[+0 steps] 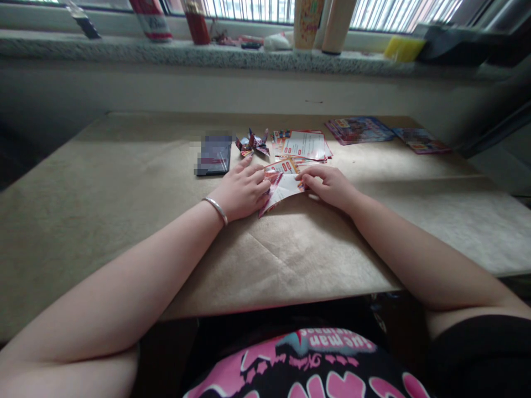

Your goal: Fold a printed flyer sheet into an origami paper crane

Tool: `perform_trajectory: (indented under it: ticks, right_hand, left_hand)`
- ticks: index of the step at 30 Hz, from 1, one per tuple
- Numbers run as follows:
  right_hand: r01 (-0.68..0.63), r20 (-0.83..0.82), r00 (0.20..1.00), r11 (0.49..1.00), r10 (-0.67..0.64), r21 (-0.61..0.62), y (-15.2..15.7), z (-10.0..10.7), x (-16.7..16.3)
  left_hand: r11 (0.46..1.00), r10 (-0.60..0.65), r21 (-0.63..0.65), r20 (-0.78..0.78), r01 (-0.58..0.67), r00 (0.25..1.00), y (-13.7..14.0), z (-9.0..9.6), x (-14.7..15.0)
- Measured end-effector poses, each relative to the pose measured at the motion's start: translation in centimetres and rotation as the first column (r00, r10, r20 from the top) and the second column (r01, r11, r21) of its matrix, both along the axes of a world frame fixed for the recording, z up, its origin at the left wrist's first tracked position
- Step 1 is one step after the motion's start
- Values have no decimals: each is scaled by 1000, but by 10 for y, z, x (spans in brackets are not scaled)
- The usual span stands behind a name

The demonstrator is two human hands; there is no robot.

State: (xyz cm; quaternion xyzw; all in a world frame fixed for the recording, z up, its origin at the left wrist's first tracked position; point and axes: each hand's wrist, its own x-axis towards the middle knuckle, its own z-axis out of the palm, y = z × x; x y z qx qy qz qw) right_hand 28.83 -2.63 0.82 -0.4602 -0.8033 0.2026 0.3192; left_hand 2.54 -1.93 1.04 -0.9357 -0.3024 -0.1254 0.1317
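Mid-fold, I'd say: my L hand (244,192) lies palm-down, fingers loosely extended over the L part of a printed paper sheet (289,187); my R hand (326,184) pinches its R edge. Sheet's on the tabletop (124,210), btwn both hands, near the flyer stack (305,145). Next move prob. calls for L pressure, R lining up the edge, then a firm crease. Can't make out: sheet's L part under my fingers; dark device (215,157), pixelated; R palm, hidden.
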Motion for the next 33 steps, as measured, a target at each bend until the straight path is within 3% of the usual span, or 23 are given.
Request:
perform_trajectory:
  ticks: [8, 18, 22, 25, 33]
  right_hand:
    - [-152, 390, 917, 978, 85, 144, -2, -3, -3]
    - [-220, 454, 887, 942, 85, 253, 2, -7, -5]
    - [-210, 436, 895, 951, 93, 228, 2, -8, -5]
    - [-214, 440, 892, 955, 104, 207, 2, -8, -5]
    - [-184, 479, 875, 963, 69, 198, 0, -4, -8]
  left_hand:
    - [982, -16, -188, -9, 14, 1000, 3, 0, -1]
    - [949, 56, -309, -23, -60, 998, -1, 0, 6]
    - [922, 182, -342, -33, -183, 983, 4, -6, 5]
    - [893, 267, -384, 38, -233, 963, 12, -10, 3]
    - [913, 229, -402, 368, -68, 901, 22, -12, -6]
